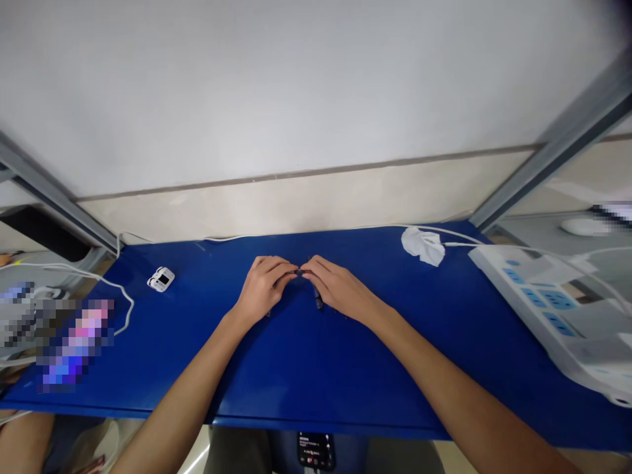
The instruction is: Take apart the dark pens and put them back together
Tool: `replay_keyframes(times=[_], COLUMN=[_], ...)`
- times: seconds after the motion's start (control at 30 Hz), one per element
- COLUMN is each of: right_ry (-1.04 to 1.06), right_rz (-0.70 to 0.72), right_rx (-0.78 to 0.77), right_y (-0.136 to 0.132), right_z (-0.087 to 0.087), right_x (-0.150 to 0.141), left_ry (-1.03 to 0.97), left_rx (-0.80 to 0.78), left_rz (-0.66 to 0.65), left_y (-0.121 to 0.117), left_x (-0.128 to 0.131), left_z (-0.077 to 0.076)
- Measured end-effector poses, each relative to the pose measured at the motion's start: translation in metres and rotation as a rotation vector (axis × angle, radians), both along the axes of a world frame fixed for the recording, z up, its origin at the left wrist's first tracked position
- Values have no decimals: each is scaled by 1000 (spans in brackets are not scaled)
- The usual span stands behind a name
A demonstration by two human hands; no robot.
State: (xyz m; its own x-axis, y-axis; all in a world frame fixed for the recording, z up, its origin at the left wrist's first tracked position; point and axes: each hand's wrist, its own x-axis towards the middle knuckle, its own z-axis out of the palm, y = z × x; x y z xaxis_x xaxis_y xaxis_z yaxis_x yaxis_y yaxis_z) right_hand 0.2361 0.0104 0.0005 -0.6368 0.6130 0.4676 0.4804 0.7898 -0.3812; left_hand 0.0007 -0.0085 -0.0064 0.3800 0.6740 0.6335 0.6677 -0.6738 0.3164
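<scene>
Bare hands meet at the middle of a blue tabletop [320, 368], the left hand [261, 288] and the right hand [340, 288] pinching a small dark object [299, 272] between them. Thumbs and forefingers are closed to a narrow grip, one set of fingertips at either end of the piece, which sits a little toward the far side, midway between the two palms. The other fingers curl inward, and whether they hold anything more cannot be told. Both forearms reach in from the near edge, left and right.

Just beneath the right hand's fingers lies a second dark piece [318, 301]; whether it joins the first is unclear. To the far left, well apart from the hands, rests a small white device [161, 279] with a dark screen. A blurred, brightly coloured item [79, 342] shows at the near left.

At the far right, a crumpled white tissue [423, 246] lies near a white cable [457, 234], and a white power strip [537, 322] with blue sockets runs along the right side. Below the near edge, a phone [316, 451] shows a lit screen between the person's legs.
</scene>
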Motion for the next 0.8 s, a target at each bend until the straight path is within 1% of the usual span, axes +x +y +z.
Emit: replay_keyframes(times=[0.07,0.2,0.33,0.47,0.57,0.7,0.8], right_ry=[-9,4,-8,-9,-39,-7,-5], right_rz=[7,0,22,-3,14,-10,5], right_rx=[31,-14,19,-12,7,-30,-2], right_y=[1,1,0,0,0,-1,0], right_z=[-1,-1,1,2,2,2,2], right_x=[0,0,0,-1,-1,0,0], left_ry=[-4,-12,-18,-11,-17,-15,-16], left_rx=[10,22,36,30,26,47,52], left_rz=[1,8,6,10,15,22,24], left_y=[1,1,1,0,0,0,0], left_x=[0,1,1,1,2,2,2], left_z=[-1,-3,-3,-2,-3,-4,-5])
